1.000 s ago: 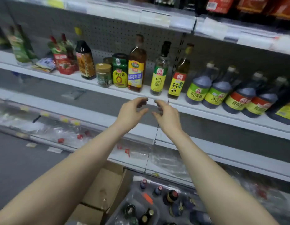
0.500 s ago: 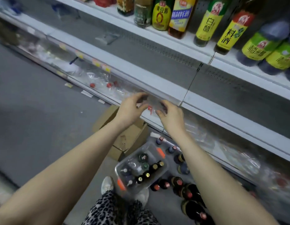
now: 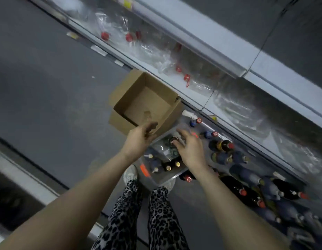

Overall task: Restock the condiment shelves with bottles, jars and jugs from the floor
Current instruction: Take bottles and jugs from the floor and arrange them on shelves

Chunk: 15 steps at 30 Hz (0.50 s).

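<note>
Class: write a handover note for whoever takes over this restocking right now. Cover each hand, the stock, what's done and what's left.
Left hand: loosely curled near the cardboard box, nothing visibly held.
Right hand: fingers spread over the clear bin, gripping nothing yet.
Stock: bin bottles stand upright; floor bottles cluster to the bin's right.
Done: the cardboard box is empty.
Left: bin bottles and floor bottles all need shelving.

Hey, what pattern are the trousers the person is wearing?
The trousers are leopard print, dark spots on grey, best seen in the head view.
</note>
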Motion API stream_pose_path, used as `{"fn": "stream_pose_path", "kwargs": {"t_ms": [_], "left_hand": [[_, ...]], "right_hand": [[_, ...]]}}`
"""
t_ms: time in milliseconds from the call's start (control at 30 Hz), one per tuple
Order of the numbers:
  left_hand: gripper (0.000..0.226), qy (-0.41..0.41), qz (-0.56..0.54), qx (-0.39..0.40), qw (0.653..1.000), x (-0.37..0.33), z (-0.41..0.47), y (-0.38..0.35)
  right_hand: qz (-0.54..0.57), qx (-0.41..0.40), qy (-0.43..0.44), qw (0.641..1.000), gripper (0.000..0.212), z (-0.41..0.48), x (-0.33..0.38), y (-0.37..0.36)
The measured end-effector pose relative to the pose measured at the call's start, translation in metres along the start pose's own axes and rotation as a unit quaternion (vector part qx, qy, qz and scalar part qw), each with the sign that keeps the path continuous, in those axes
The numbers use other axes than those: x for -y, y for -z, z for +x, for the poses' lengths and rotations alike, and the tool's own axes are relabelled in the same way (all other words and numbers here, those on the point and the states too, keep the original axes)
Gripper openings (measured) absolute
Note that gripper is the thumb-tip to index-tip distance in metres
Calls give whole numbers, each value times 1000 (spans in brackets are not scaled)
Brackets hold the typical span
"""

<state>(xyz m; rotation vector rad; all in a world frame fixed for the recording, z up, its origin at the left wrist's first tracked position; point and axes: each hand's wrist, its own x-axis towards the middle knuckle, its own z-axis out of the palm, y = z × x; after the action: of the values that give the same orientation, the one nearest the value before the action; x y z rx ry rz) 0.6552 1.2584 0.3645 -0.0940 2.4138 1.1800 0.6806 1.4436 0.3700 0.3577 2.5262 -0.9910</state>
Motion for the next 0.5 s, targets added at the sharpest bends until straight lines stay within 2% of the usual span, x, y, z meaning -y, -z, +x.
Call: {"fn": "stream_pose_path", "kwargs": {"t_ms": [233, 400, 500], "left_hand": [[45, 91, -9, 59, 994, 114, 26, -78], [40, 89, -12, 90, 992, 176, 59, -147], [47, 98, -20, 115, 988, 204, 83, -187]], "right_hand": [[0, 72, -85, 994, 42, 36, -76, -94], [-17, 90, -124, 988, 44, 73, -136, -150], [-38, 92, -129, 987, 42, 104, -170, -174]]}}
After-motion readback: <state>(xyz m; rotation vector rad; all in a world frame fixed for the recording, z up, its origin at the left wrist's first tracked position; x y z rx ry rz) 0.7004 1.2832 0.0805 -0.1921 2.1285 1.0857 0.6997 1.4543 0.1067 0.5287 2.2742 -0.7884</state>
